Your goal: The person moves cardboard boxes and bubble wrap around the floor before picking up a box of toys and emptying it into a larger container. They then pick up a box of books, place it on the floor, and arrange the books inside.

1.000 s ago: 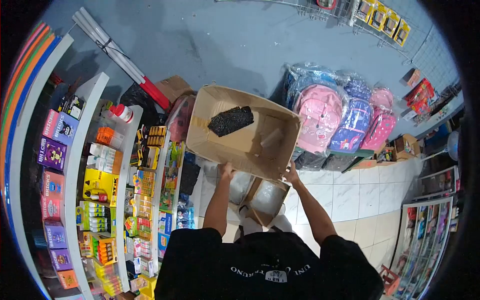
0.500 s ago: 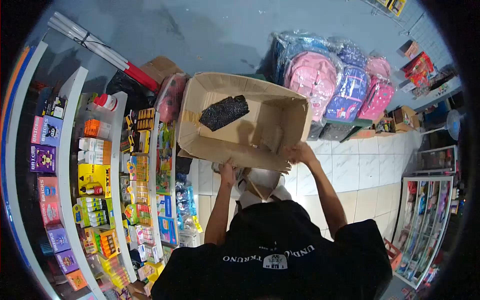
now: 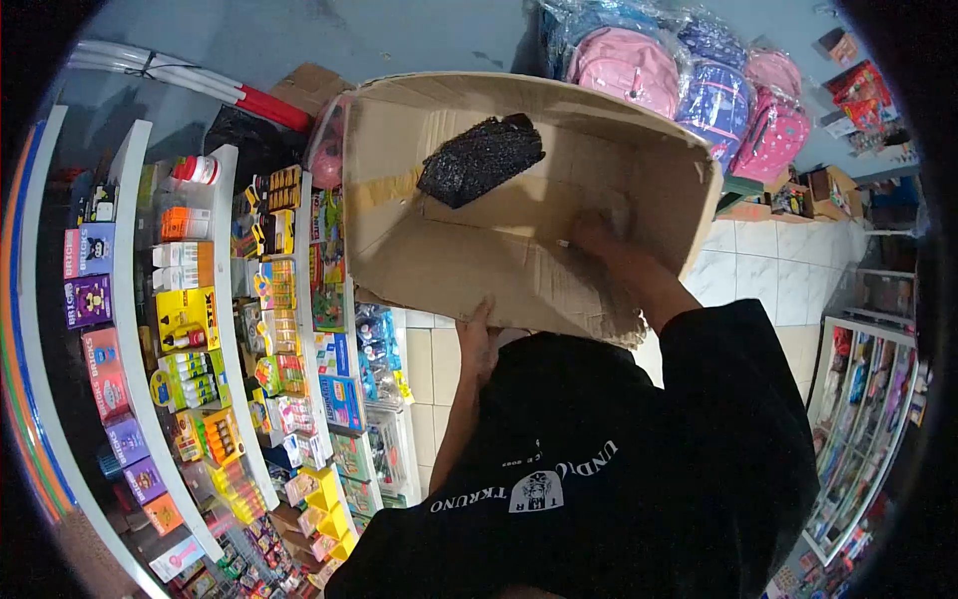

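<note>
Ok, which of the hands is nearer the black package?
Right. The right hand is inside the cardboard box, right of the black package and apart from it; the left hand is at the box's near edge.

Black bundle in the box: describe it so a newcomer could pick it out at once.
Find the big open cardboard box in the upper middle. Inside, left of the right hand, lies the bundle: oblong, crinkled and shiny black, unlike the brown cardboard under it.

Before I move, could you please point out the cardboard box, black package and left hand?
Cardboard box (image 3: pixel 439 255), head view, inner wall.
Black package (image 3: pixel 481 162), head view, middle.
Left hand (image 3: pixel 478 339), head view, middle.
</note>
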{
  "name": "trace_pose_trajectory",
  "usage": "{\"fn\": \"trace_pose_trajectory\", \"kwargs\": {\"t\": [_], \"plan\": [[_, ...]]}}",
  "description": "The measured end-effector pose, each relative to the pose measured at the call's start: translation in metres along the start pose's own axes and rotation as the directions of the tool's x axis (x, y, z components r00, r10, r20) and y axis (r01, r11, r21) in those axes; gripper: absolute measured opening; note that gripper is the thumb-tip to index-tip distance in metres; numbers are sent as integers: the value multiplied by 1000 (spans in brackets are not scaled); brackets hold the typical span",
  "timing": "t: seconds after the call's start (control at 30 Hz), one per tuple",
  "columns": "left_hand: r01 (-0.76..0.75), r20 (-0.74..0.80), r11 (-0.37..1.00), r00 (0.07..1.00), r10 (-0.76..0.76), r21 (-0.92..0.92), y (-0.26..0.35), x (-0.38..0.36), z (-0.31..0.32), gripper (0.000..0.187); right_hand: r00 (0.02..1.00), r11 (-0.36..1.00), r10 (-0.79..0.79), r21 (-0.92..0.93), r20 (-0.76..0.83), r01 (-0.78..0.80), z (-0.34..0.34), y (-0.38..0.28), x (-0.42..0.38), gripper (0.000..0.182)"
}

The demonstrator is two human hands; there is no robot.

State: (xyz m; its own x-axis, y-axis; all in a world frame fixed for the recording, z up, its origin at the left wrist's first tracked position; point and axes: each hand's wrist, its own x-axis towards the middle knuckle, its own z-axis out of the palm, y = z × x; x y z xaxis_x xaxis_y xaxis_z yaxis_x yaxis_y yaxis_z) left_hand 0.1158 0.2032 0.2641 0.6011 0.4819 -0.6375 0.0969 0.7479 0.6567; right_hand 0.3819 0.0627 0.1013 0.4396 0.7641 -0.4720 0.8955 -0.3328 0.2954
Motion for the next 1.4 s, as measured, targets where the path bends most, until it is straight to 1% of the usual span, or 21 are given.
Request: {"fn": "trace_pose_trajectory", "kwargs": {"t": [0.03, 0.1, 0.23, 0.3, 0.37, 0.43, 0.5, 0.57, 0.67, 0.73, 0.77, 0.8, 0.83, 0.87, 0.9, 0.93, 1.0, 1.1, 1.2, 1.3, 1.4], "plan": [[18, -14, 999, 1000, -18, 29, -1, -4, 1, 54, 996, 992, 86, 93, -12, -84, -30, 1, -19, 30], [32, -1, 999, 999, -32, -21, 2, -12, 7, 57, 994, 958, 104, 264, 39, -111, -55, 7, -28, 30], [12, 23, 1000, 1000, -12, 0, 9, -26, 22, 60, 958, 827, -187, 562, 218, 34, -66, 44, -1, 40], [-3, -10, 1000, 1000, 3, -31, 11, -31, 26, 56, 950, 718, -304, 672, 65, 184, -53, 42, -3, 41], [-14, -26, 999, 1000, 13, -44, 11, -32, 29, 54, 894, 601, -328, 663, -306, 447, -18, 26, -6, 40], [-27, -39, 998, 999, 25, -52, 10, -33, 33, 55, 970, 637, -194, 734, -145, 237, -61, 16, -45, 36], [-58, -31, 998, 998, 57, -27, 12, -41, 39, 56, 979, 677, -171, 708, -112, 199, -61, 9, -51, 36], [-63, -52, 998, 997, 63, -15, 11, -47, 40, 56, 941, 732, -263, 592, -213, 339, -17, 1, -34, 39], [-34, -88, 999, 996, 31, -33, 4, -50, 40, 53, 977, 527, -184, 829, -105, 188, -29, 2, -49, 43], [-11, -100, 998, 995, 5, -58, -6, -50, 29, 53, 989, 426, -139, 899, -48, 104, -26, -5, -40, 44], [-59, -70, 997, 996, 56, -42, -18, -49, 20, 49, 974, 312, -165, 928, -158, 203, -31, -5, -44, 42], [-43, -137, 998, 990, 36, -52, -15, -59, 22, 49, 949, 183, -189, 941, -252, 286, -36, -5, -49, 40], [-18, -198, 997, 980, 4, -69, -10, -74, 29, 48, 916, 415, -363, 851, -170, 322, -32, -12, -39, 40], [6, -247, 996, 968, -29, -91, -10, -80, 35, 47, 870, 613, -490, 688, -53, 387, -16, -19, -18, 39], [-63, -253, 992, 967, 34, -106, -34, -75, 22, 48, 844, 670, -536, 615, 14, 416, -14, -23, -9, 39], [-71, -278, 988, 960, 31, -137, -44, -80, 17, 48, 812, 712, -578, 535, 81, 454, -19, -27, -2, 39], [-81, -317, 981, 948, 21, -178, -59, -93, 7, 47, 808, 621, -586, 670, 53, 407, -35, -39, 7, 38], [-100, -348, 973, 937, 23, -206, -92, -107, -23, 45, 795, 509, -598, 815, 103, 276, -73, -75, 18, 32], [-110, -447, 951, 894, -32, -288, -105, -126, -46, 42, 710, 278, -696, 952, 108, 127, -111, -117, 14, 30], [-132, -437, 947, 899, -9, -292, -121, -135, -83, 38, 639, -164, -764, 984, -86, -64, -175, -149, -21, 28], [-155, -452, 938, 892, -3, -312, -120, -158, -114, 36, 612, -416, -750, 898, -252, -139, -230, -184, -50, 27]]}}
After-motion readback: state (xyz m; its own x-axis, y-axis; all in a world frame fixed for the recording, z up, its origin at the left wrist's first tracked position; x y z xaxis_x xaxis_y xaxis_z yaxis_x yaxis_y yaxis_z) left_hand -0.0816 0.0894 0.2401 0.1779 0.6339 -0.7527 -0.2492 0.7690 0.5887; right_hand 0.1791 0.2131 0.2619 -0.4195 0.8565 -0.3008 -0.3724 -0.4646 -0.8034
